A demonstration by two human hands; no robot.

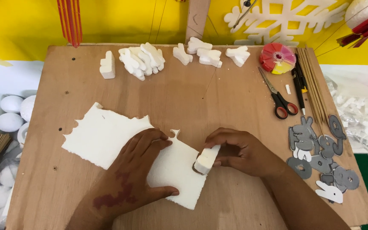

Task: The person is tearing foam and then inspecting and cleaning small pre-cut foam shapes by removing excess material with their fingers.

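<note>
A white foam sheet (103, 136) with ragged cut edges lies on the wooden board (218, 102). My left hand (135, 170) presses flat on the sheet's right part, fingers spread. My right hand (239, 151) grips a small white foam cut-out shape (206, 158) with a brown underside, standing on edge at the sheet's right border.
Several white foam cut-outs (143, 59) line the board's far edge. A round colour-segment box (277, 57), scissors (277, 96), a black pen (299, 83) and wooden skewers (314, 83) lie at the right. Grey and white templates (320, 153) sit lower right. Foam balls (9, 115) rest off the left edge.
</note>
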